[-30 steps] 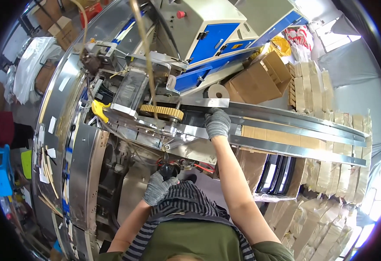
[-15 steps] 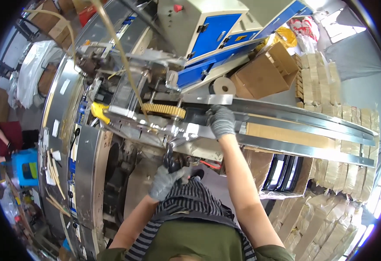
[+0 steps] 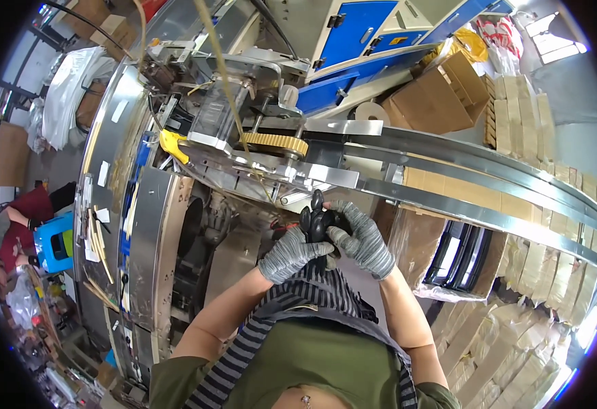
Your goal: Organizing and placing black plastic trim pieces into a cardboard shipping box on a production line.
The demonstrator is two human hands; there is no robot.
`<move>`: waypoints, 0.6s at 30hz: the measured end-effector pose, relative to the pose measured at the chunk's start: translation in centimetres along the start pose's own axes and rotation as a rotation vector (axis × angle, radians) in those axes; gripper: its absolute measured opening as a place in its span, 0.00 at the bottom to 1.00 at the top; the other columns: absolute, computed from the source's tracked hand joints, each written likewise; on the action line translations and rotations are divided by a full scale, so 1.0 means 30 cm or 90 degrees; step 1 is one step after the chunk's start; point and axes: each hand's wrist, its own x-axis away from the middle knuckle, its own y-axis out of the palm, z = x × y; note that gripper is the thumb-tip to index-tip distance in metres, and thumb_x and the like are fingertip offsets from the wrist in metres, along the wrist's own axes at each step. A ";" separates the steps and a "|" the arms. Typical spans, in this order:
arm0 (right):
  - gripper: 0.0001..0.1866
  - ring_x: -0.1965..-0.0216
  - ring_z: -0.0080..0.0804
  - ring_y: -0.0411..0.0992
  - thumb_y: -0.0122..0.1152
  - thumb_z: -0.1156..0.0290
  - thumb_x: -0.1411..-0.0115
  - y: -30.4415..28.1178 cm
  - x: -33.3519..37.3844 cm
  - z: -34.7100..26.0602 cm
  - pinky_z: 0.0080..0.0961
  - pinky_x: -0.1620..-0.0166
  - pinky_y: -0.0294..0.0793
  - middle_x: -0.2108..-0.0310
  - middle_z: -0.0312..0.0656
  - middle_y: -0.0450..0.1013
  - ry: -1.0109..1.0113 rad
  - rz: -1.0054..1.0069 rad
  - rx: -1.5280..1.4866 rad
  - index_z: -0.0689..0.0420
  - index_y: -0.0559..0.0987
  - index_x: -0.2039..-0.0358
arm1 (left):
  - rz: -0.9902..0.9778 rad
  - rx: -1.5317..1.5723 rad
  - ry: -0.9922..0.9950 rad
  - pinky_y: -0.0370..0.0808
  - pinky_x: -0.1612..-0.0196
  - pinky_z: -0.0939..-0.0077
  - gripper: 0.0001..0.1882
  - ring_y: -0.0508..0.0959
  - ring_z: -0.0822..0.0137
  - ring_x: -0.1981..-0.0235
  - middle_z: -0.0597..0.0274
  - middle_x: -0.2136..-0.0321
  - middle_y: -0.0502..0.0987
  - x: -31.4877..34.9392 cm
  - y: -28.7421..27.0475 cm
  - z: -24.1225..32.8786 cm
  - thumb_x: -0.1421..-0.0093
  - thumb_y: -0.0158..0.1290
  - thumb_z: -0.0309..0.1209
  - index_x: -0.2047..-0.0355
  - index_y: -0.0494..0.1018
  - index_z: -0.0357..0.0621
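Observation:
Both my hands wear grey knitted gloves and meet in front of my striped apron (image 3: 312, 293). Between them is a bundle of glossy black rounded pieces (image 3: 317, 225), whose exact kind I cannot make out. My left hand (image 3: 290, 255) is closed around the lower left of the bundle, thumb across it. My right hand (image 3: 366, 242) grips it from the right side, its thumb and fingers bent against the pieces. Just beyond the hands runs the near metal rail (image 3: 407, 193) of a machine with a brass-coloured gear (image 3: 274, 143).
Metal rails extend right over an open carton (image 3: 462, 262) holding black shiny pieces. Stacked wrapped bundles (image 3: 530, 266) stand at the right. An open cardboard box (image 3: 438, 95) and blue-doored cabinet (image 3: 360, 31) are beyond the machine. Another person (image 3: 22, 221) is at the far left near a blue stool (image 3: 53, 242).
My right hand has left the metal rail and come down to the black pieces beside my left hand. My left hand has risen and moved right with them. The view has shifted slightly.

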 end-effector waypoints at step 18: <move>0.11 0.69 0.41 0.72 0.48 0.78 0.43 0.007 0.219 0.155 0.33 0.65 0.71 0.70 0.51 0.70 -0.199 0.186 0.143 0.60 0.68 0.58 | -0.007 -0.183 0.012 0.70 0.56 0.79 0.22 0.71 0.73 0.61 0.66 0.63 0.72 0.121 0.152 -0.160 0.45 0.56 0.28 0.50 0.65 0.40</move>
